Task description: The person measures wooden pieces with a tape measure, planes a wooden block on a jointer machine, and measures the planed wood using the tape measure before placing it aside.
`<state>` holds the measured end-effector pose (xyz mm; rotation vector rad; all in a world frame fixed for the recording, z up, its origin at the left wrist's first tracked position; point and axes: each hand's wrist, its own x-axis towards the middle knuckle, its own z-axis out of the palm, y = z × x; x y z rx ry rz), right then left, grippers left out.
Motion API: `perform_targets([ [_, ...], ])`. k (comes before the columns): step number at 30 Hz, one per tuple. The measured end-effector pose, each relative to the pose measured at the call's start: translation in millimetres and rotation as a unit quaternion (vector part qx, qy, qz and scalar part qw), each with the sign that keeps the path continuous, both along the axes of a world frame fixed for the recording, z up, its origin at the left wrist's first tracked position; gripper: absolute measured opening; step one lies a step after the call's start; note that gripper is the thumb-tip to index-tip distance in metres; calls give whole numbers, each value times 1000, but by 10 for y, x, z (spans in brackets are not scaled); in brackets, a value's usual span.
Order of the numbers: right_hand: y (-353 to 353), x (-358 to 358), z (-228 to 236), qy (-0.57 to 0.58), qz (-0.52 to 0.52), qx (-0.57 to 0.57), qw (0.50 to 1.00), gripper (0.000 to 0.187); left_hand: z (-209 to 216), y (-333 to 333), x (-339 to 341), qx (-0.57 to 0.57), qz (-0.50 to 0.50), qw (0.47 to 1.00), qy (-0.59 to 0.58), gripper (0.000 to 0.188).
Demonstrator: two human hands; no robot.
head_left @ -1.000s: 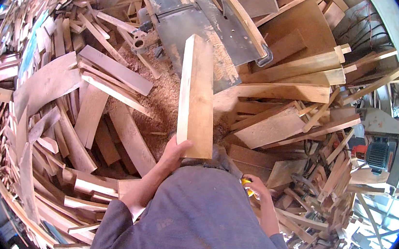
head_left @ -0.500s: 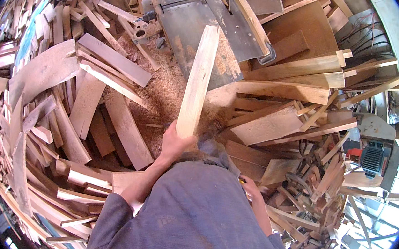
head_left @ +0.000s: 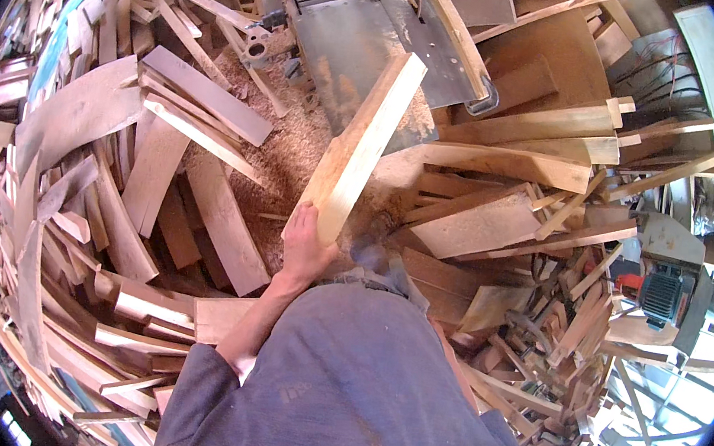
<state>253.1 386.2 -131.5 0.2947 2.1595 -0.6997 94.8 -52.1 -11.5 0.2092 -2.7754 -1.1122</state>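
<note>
My left hand [head_left: 309,251] is closed around the lower end of a pale wooden board [head_left: 362,149]. The board slants up and to the right in front of my body, with two of its faces showing. Its far end overlaps the metal table of a woodworking machine [head_left: 333,33]; whether they touch I cannot tell. Of my right arm only a strip of forearm [head_left: 457,362] shows beside my dark shirt. The right hand itself is hidden behind the shirt.
Sawdust [head_left: 281,158] covers the floor by the machine. Loose boards [head_left: 227,218] lie piled on the left, and more planks [head_left: 502,164] are stacked on the right. Farther right stands a machine with a finned motor [head_left: 661,294]. Offcuts [head_left: 576,333] are heaped below it.
The board has tilted to the right and rolled, so a second face shows. My left hand turned with it. My right hand, partly seen earlier beside something small and yellow, has gone behind the shirt.
</note>
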Motion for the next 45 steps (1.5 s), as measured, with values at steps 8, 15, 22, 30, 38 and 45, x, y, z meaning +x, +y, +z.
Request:
perform_targets([
  [8, 61, -50, -46, -4, 21, 9, 1000, 43, 19, -33, -30, -61, -17, 998, -8, 57],
  [15, 70, -91, -65, 4, 24, 13, 1000, 42, -128, -120, -312, -148, -37, 988, 34, 43],
  [22, -29, -230, 81, 26, 7, 4, 1000, 41, -318, -96, -692, -237, -37, 970, 34, 29],
  [30, 46, -64, 461, -225, -340, -117, 905, 64, -738, 41, -665, -295, -80, 951, 50, 37],
  [38, -237, -443, 1363, -122, -383, -348, 847, 74, -468, 87, -653, -312, -116, 943, -12, 40],
  [45, -394, -638, 1794, -74, -221, -260, 937, 90, -348, -364, -1085, -183, -127, 975, 9, 56],
])
